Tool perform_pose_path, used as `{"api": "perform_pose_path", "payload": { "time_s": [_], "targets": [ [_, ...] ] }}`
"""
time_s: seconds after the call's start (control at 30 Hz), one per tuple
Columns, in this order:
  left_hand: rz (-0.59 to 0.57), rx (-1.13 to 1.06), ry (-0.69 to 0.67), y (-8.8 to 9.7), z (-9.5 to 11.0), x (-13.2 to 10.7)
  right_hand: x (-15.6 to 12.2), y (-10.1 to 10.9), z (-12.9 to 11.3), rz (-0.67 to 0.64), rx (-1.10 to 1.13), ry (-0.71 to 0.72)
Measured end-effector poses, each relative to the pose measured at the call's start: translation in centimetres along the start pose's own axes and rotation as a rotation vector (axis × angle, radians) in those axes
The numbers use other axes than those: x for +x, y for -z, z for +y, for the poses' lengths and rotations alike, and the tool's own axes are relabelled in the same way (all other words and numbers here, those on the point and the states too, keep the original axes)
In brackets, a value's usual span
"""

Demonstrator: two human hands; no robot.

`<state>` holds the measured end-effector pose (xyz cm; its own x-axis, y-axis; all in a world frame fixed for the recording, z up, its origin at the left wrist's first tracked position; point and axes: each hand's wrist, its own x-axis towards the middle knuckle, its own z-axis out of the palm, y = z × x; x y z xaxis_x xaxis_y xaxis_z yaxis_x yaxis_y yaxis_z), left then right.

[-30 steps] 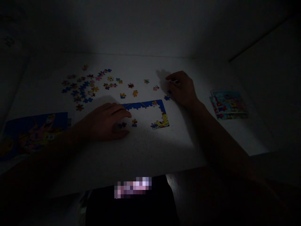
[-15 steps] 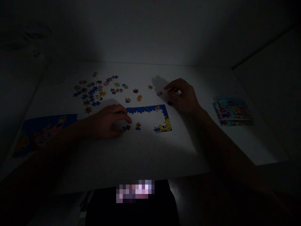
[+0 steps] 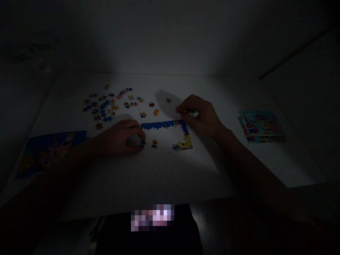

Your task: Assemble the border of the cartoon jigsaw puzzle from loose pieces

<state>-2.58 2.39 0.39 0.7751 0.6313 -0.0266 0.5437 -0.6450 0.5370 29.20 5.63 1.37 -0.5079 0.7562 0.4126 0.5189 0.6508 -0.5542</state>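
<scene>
My left hand (image 3: 123,137) rests at the left end of the partly joined puzzle border (image 3: 159,125). Its thumb and finger are closed on a small dark blue puzzle piece (image 3: 142,142). Above the border's upper right corner, my right hand (image 3: 200,113) pinches a pinkish puzzle piece (image 3: 177,108), mostly covered by the fingertips. Inside the border's outline lies a loose orange-and-blue piece (image 3: 154,143). Just beyond the border are a yellow-and-blue piece (image 3: 143,114), an orange piece (image 3: 156,112) and a dark red piece (image 3: 151,104).
Many loose puzzle pieces (image 3: 105,104) are scattered at the back left of the white table (image 3: 159,173). A blue picture sheet (image 3: 57,145) lies partly under my left forearm. Stacked picture cards (image 3: 261,125) lie at the right. A wall (image 3: 170,46) rises behind the table.
My right hand has shifted left and closed on the pinkish piece that lay on the table. My left thumb and finger have closed on the dark blue piece.
</scene>
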Motion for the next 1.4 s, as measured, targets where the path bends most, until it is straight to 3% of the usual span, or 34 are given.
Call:
{"api": "perform_pose_path", "payload": {
  "time_s": [0.17,0.3,0.43,0.6,0.77,0.93,1.07,1.4],
  "targets": [
    [0.0,0.037,0.045,0.0,0.6,0.1,-0.2,-2.0,-4.1,-0.397,0.012,0.013],
    [-0.003,0.042,0.06,0.1,0.7,0.1,-0.5,-3.3,-5.6,-0.506,0.018,0.032],
    [-0.013,0.031,0.045,-0.1,0.9,0.1,-0.5,-4.0,-5.5,-0.531,0.015,0.018],
    [-0.015,0.063,0.004,-1.1,2.3,0.4,-0.1,-4.0,-4.5,-0.457,0.032,0.005],
    [0.061,0.142,-0.058,-2.9,4.2,1.2,-0.4,-0.4,-3.4,-0.336,-0.017,0.0],
    [0.143,0.164,-0.033,-4.3,5.5,2.6,-3.1,2.4,-2.6,-0.455,0.005,-0.042],
    [0.176,0.182,-0.024,-5.0,6.4,3.5,-4.7,1.8,-2.6,-0.445,0.032,-0.007],
    [0.247,0.246,-0.069,-5.5,6.3,3.8,-4.8,0.3,-2.5,-0.477,0.047,0.046]
  ]
}}
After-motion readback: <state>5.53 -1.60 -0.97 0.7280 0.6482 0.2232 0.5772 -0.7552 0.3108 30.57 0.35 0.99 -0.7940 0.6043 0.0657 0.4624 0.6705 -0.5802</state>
